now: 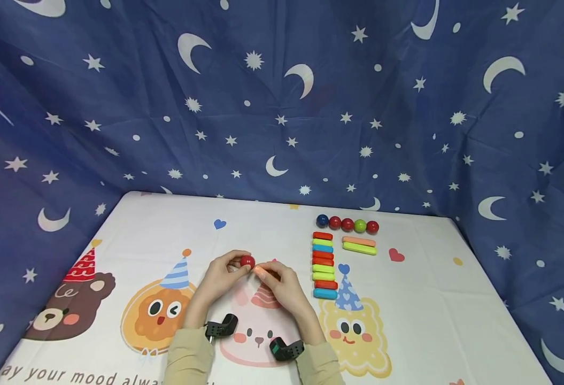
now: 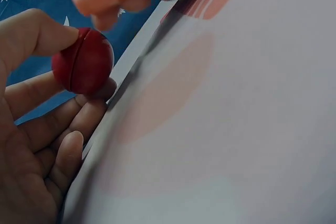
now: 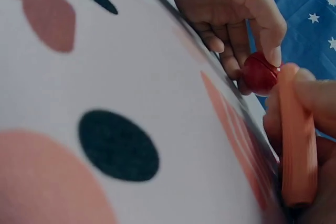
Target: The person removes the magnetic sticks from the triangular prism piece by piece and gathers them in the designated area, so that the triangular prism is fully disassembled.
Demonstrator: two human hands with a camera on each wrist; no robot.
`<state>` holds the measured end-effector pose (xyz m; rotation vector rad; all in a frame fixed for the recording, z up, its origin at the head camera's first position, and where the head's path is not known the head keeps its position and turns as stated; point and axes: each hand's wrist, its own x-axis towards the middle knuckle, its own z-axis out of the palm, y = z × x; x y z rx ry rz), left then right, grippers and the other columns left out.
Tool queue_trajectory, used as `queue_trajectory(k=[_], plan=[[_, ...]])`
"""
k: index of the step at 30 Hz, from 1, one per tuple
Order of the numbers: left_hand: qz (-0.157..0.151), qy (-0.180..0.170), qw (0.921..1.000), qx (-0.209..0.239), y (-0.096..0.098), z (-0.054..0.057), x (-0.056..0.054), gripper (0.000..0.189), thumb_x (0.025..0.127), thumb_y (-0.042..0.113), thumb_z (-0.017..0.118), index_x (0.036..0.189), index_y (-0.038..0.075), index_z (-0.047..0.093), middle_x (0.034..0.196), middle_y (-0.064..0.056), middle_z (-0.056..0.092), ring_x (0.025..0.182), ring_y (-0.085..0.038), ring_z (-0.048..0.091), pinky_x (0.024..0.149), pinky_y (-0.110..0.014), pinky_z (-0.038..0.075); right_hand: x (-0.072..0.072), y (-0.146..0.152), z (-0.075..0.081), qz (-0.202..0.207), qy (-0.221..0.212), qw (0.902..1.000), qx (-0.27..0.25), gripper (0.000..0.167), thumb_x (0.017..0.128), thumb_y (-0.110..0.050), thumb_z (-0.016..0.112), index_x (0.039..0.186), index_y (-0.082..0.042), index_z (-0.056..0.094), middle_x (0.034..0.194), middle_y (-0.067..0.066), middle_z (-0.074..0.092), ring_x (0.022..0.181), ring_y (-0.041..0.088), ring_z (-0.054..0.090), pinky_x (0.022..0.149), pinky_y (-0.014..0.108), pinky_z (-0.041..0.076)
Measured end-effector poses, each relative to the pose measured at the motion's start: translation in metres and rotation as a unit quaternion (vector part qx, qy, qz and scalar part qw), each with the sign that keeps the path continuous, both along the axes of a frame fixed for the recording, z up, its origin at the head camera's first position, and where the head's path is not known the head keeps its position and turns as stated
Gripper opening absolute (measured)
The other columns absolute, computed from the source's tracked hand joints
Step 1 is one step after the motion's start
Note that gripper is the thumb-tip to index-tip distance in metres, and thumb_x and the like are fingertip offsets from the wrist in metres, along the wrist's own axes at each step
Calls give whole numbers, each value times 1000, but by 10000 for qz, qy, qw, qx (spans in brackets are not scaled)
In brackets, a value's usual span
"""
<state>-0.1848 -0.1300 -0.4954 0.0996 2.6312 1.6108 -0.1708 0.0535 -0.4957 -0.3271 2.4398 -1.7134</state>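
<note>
My left hand pinches a glossy red ball between thumb and fingers. A thin seam runs around that ball in the left wrist view. Close on its right, my right hand grips an orange stick with fine ridges, which looks like modelling clay. The tip of this stick points at the ball; in the right wrist view the two appear to meet, though I cannot tell whether they touch. Both hands are just above the printed tablecloth, near the middle of the table.
Right of the hands runs a column of red, yellow-green and blue sticks. Beside it lie an orange stick and a yellow-green stick. Behind them stands a row of blue, red and green balls. A starry blue curtain encloses the tablecloth.
</note>
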Motion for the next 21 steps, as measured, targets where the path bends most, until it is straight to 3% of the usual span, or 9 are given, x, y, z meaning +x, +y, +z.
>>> queue_trajectory(k=[4,9,13,16,21], plan=[[-5,-103,9999,127,0,-1,0,33,84,16,71,117,14,65,99,-7,68,81,-13,58,73,-22,48,0,0,2,53,-345,9975,-618,28,92,-25,64,114,-10,70,108,14,69,86,12,58,74,18,50],[-49,-145,9998,146,-1,-1,0,34,83,17,72,116,13,65,99,-7,68,81,-13,58,73,-22,47,1,0,11,-72,-757,9873,-1396,28,91,-19,66,115,-5,67,99,26,67,67,13,59,60,20,50],[-18,-160,9998,140,0,1,0,33,83,19,73,115,13,65,99,-7,68,81,-13,58,73,-23,47,1,3,25,-465,-922,9753,-1953,26,86,-16,72,105,0,65,81,12,65,56,13,53,53,20,44],[87,-139,9998,118,2,1,0,32,83,18,73,114,13,66,98,-7,67,81,-13,57,72,-22,47,1,11,39,-769,-793,9714,-2101,25,83,-13,74,101,1,64,82,1,61,59,15,55,57,22,47],[425,39,9990,117,5,0,0,33,83,15,73,114,12,65,99,-9,66,82,-12,56,71,-20,45,2,34,61,-1126,-433,9642,-2364,23,87,-11,69,107,-1,66,98,6,63,71,19,62,70,25,55]])
